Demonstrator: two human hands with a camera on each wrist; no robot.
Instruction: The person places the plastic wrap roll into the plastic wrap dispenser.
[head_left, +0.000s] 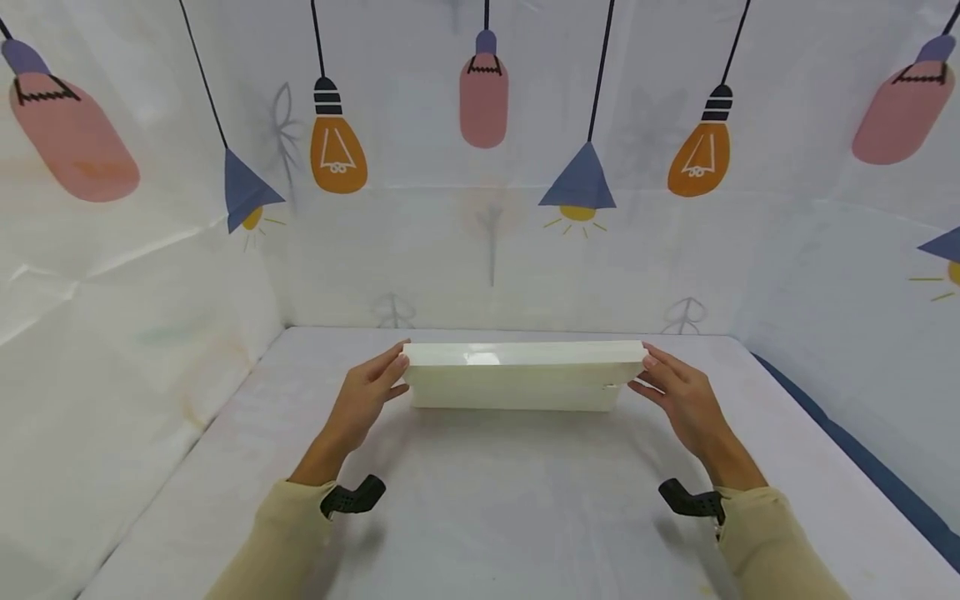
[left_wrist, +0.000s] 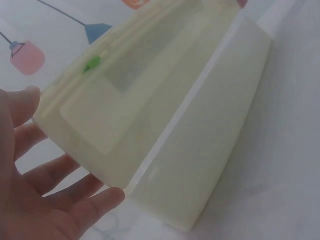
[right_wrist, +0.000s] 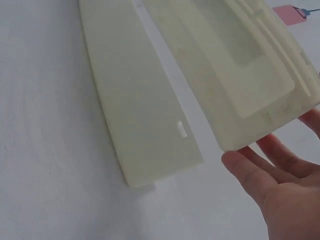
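A long cream plastic lid (head_left: 525, 353) lies across the far middle of the table, tilted above a matching cream box base (head_left: 510, 388). My left hand (head_left: 363, 398) holds the lid's left end, thumb on the upper edge and fingers spread along the end. At the opposite end, my right hand (head_left: 684, 404) grips the lid in a similar way. The wrist views show the lid's recessed inner side, with a small green piece (left_wrist: 92, 63) near its upper edge. A gap separates lid and base at the right end. A small slot (right_wrist: 182, 129) marks the base's front.
A white-covered table (head_left: 510, 500) spreads in front of the box. Behind it and on both sides hang white sheets (head_left: 420, 250) printed with lamps and bulbs. Dark straps with black mounts (head_left: 352, 495) sit at both wrists. Blue fabric (head_left: 862, 450) runs along the right table edge.
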